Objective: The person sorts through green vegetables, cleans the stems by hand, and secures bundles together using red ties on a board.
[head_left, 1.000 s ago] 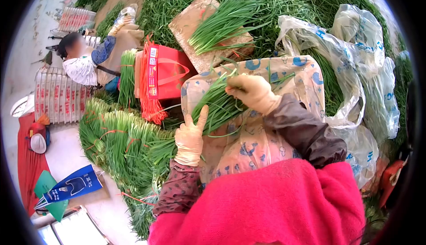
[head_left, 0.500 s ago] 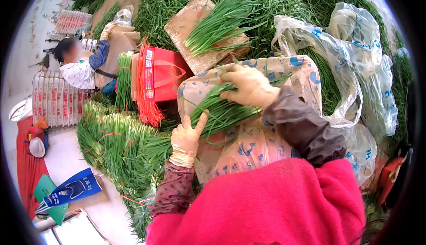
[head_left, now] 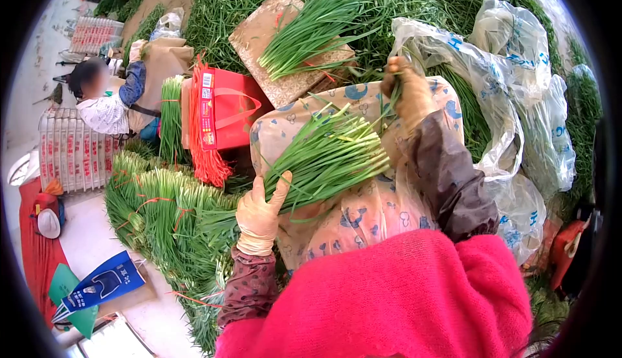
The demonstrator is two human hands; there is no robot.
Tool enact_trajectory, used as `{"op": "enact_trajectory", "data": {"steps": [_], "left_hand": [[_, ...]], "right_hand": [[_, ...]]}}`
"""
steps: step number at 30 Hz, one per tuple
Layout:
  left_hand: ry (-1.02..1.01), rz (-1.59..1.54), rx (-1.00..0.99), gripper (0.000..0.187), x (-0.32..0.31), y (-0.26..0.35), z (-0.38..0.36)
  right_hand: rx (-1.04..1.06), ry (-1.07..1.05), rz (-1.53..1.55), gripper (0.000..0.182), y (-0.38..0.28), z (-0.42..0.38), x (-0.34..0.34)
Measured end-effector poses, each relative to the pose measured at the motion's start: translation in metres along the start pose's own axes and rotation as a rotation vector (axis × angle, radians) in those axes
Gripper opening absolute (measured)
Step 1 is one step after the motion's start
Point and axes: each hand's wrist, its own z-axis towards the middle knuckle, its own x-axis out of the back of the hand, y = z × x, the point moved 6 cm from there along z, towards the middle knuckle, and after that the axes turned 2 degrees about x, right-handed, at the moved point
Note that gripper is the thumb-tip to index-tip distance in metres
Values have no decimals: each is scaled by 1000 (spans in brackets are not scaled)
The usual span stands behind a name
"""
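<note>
A bunch of garlic chives [head_left: 330,157] lies across the patterned plastic cover [head_left: 363,219] over my lap, pale stem ends toward the right. My left hand [head_left: 258,219], in a pale glove, grips the leafy end, thumb and a finger showing above the leaves. My gloved right hand [head_left: 411,92] is raised beyond the stem ends, closed on a few loose chive strands [head_left: 391,103]; its fingertips look dirty. Ahead, another bunch of chives [head_left: 308,40] rests on a speckled board [head_left: 282,14].
Tied chive bundles [head_left: 168,209] are heaped at left. Red strings hang beside a red bag [head_left: 233,108]. Loose greens [head_left: 414,1] cover the far side, and clear plastic bags [head_left: 512,66] stand at right. A co-worker [head_left: 107,102] sits at left near stacked white crates [head_left: 78,150].
My right hand has moved from over the bunch up and away to the right, with a few strands in it. The stem ends now show. My left hand stays on the leafy end.
</note>
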Motion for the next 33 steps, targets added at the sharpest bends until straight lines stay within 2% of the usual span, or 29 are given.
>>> {"op": "enact_trajectory", "data": {"steps": [1, 2, 4, 6, 8, 9, 12, 13, 15, 16, 18, 22, 26, 28, 30, 32, 33], "left_hand": [[2, -12, 2, 73, 1, -1, 0], [2, -11, 2, 73, 0, -3, -2], [-2, 29, 14, 72, -4, -7, -5], [-8, 58, 30, 72, -7, -10, -6], [-11, 85, 35, 72, -6, -12, -6], [-32, 96, 47, 73, -7, -12, -5], [-48, 125, 61, 74, -6, -12, 1], [-47, 141, 67, 75, -4, -12, 2], [-32, 138, 54, 75, -6, -14, 0], [-8, 129, 44, 75, -7, -13, 0], [-19, 145, 37, 74, -10, -11, 0], [6, 167, 10, 73, -13, -4, 3], [0, 145, -11, 72, -10, -7, 2], [-8, 136, -12, 72, -7, -11, -1], [-9, 126, -11, 72, -6, -16, -4], [-24, 116, 30, 72, -5, -26, -12], [-26, 119, 42, 73, -6, -30, -15]], "right_hand": [[125, 76, -114, 21, -17, 4, 8], [207, 49, -160, 23, -28, 2, 7], [145, 33, -570, 22, -36, -6, 10], [161, -209, -1186, 29, -29, -48, -31], [159, -469, -1668, 42, -8, -79, -58], [223, -453, -1735, 41, 6, -90, -63], [476, -410, -1750, 42, 37, -96, -61], [476, -411, -1745, 42, 39, -96, -61], [286, -467, -1860, 43, 49, -99, -57], [283, -461, -1860, 43, 49, -98, -57], [-145, -482, -1736, 46, 61, -91, -41], [-443, -359, -1551, 42, 80, -92, -20], [-412, -191, -1387, 39, 80, -93, -8], [-279, -274, -1685, 34, 69, -91, -14], [-99, -303, -1857, 31, 61, -80, -4], [29, -168, -1767, 30, 48, -60, 16], [-73, -102, -1665, 31, 41, -55, 21]]}}
